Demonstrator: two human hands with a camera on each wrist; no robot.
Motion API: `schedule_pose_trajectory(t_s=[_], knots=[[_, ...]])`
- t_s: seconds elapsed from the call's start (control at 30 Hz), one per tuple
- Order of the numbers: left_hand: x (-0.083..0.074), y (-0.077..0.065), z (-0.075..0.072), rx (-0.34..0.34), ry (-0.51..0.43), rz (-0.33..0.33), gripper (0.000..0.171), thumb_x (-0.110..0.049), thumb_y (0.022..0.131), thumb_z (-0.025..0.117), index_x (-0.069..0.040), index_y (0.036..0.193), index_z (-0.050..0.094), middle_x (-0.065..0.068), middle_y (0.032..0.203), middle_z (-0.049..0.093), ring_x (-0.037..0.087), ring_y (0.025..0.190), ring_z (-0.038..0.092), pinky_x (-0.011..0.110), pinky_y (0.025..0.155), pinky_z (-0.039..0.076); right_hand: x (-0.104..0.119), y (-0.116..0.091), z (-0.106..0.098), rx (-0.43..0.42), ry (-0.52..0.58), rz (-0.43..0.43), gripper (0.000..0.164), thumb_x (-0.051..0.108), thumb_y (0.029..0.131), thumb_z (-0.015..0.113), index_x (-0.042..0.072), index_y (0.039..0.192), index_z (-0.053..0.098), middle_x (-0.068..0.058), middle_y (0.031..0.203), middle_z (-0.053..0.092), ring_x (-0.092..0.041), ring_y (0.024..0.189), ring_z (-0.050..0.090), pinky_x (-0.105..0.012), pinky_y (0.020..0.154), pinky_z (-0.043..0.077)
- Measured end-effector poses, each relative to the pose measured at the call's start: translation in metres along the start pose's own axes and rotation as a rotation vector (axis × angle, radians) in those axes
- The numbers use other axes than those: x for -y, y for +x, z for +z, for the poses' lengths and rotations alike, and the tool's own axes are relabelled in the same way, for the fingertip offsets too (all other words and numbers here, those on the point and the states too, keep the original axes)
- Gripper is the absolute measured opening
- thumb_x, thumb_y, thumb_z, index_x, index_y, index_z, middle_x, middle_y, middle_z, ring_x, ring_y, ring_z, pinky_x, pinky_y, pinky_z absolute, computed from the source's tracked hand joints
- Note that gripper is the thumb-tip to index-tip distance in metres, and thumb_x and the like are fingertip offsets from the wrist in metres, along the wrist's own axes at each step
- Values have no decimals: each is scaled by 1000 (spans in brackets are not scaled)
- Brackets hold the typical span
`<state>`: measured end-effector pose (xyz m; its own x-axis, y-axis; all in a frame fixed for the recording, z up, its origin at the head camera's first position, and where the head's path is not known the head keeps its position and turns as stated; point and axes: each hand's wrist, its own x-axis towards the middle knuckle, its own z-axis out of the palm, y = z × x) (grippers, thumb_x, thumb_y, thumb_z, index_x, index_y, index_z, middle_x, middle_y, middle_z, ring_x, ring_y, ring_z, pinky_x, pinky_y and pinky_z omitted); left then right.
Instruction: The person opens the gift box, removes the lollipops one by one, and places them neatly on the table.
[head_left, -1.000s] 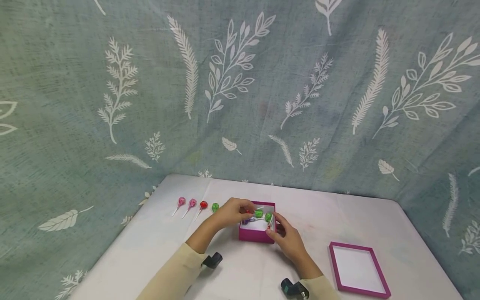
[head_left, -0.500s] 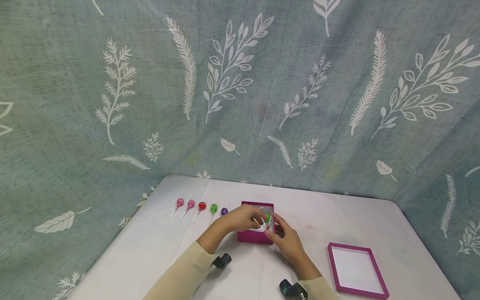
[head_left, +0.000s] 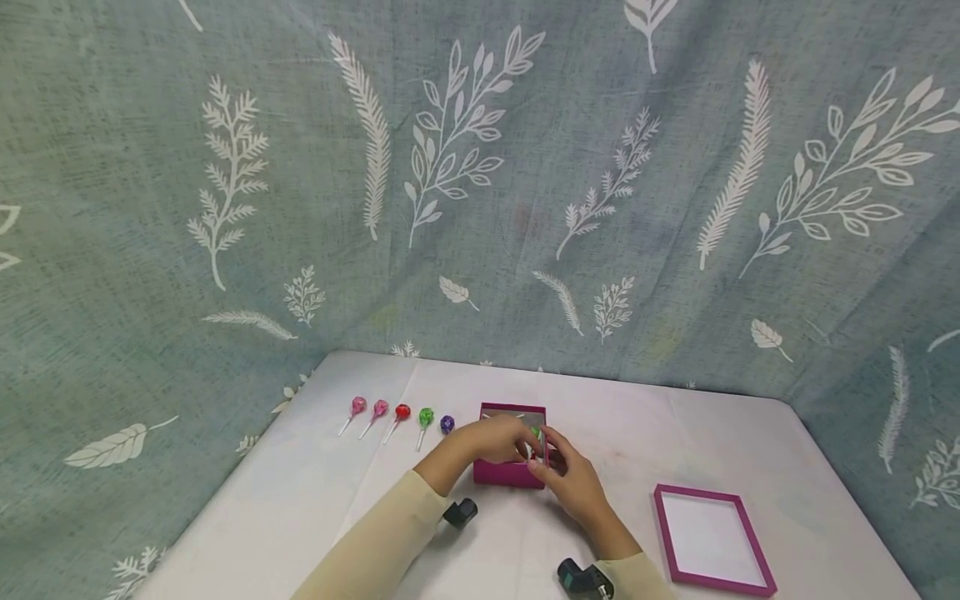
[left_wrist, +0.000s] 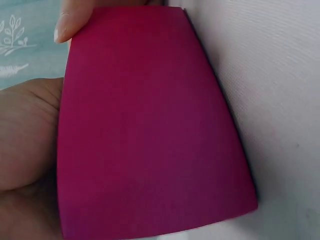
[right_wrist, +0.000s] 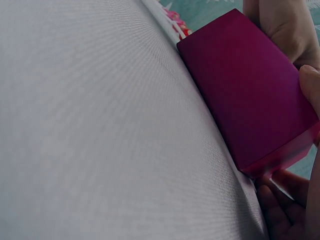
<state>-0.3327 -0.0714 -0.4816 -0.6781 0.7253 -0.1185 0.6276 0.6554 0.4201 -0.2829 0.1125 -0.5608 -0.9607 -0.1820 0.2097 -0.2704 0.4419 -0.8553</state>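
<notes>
A magenta box (head_left: 508, 475) stands uncovered on the table in the head view, with lollipops inside. My left hand (head_left: 491, 439) reaches over its front wall, fingers bent down into the right part; I cannot tell whether they pinch a lollipop. A green lollipop (head_left: 536, 433) shows just past those fingers. My right hand (head_left: 576, 482) grips the box at its right side, thumb at the front corner. In the right wrist view, the thumb (right_wrist: 311, 82) lies at the box's upper edge and other fingers (right_wrist: 285, 207) are low by its side. The front wall fills much of the left wrist view.
Left of the box runs a row of lollipops: two pink, including one pink lollipop (head_left: 358, 405), a red lollipop (head_left: 402, 412), a green lollipop (head_left: 426, 415) and a purple lollipop (head_left: 447, 424). A magenta-rimmed lid (head_left: 712, 537) lies at the right. Patterned cloth (head_left: 480, 183) hangs behind.
My left hand has moved right across the box, from its left part to its right part, uncovering the purple lollipop in the row. My right hand has stayed at the box.
</notes>
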Motion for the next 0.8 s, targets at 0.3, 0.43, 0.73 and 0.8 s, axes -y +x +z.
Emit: schedule_pose_trajectory(t_s=[0.3,0.43,0.73,0.8], knots=[[0,8,4,19,-68,-31,28,3,85,68,-20,97,76,-16,87,68,2,87,62,18,76,48,0,0,0,-9,-7,9,68,48,86,70,29,146,44,-12,135,57,-28,114,60,-48,90,50],[-2,9,3,23,-97,-58,29,7,84,65,-17,96,76,-15,85,67,3,84,62,18,74,49,0,1,0,-14,-13,2,68,50,86,70,29,146,44,-11,134,57,-27,112,61,-47,89,50],[0,9,2,-3,-36,-14,21,-1,85,70,-17,97,75,-13,85,66,5,84,61,18,73,48,2,0,-1,-7,0,13,71,57,83,69,31,145,45,-10,131,59,-25,111,62,-45,87,51],[1,8,1,-21,-25,-6,18,-5,85,72,-18,97,75,-14,86,65,2,84,60,19,73,48,3,0,-1,-2,1,12,71,58,83,68,31,145,45,-11,132,58,-26,111,62,-46,88,51]])
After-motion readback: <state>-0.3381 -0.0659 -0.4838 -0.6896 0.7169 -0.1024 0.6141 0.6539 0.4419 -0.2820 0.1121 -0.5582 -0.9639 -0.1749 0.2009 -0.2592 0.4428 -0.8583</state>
